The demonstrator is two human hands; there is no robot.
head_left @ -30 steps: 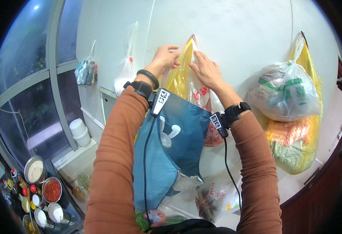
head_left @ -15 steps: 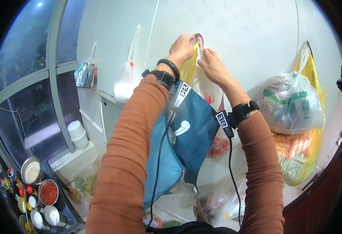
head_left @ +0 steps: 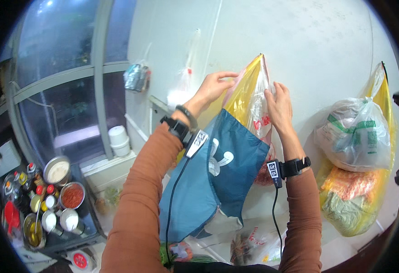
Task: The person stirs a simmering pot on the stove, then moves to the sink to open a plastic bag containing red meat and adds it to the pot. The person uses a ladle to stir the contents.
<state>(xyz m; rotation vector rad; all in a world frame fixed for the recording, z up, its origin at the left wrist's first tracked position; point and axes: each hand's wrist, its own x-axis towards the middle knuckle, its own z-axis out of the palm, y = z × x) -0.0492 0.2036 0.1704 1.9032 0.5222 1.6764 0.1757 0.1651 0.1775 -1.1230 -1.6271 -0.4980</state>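
A two-tone blue apron (head_left: 242,159) with a white motif hangs on the wall in front of me. Above and behind it, a yellow plastic bag (head_left: 246,93) and a clear bag with red print (head_left: 260,107) gather to one point on the wall. My left hand (head_left: 214,88) is at the yellow bag's left side, fingers stretched out toward it; whether they touch is hard to tell. To the right of the clear bag is my right hand (head_left: 280,105), fingers apart and slightly bent, holding nothing. Both wrists wear black straps with small tagged devices and cables.
Full bags (head_left: 352,136) hang on the wall at right. Smaller bags (head_left: 138,78) hang at left, near the window. A dark cart (head_left: 92,230) at lower left carries bowls, bottles and jars. White tubs (head_left: 119,142) stand on the sill.
Both hands have come down and apart from the top of the hanging bags, where they were holding a pinkish strap. The view has shifted, so the surroundings sit further right and lower.
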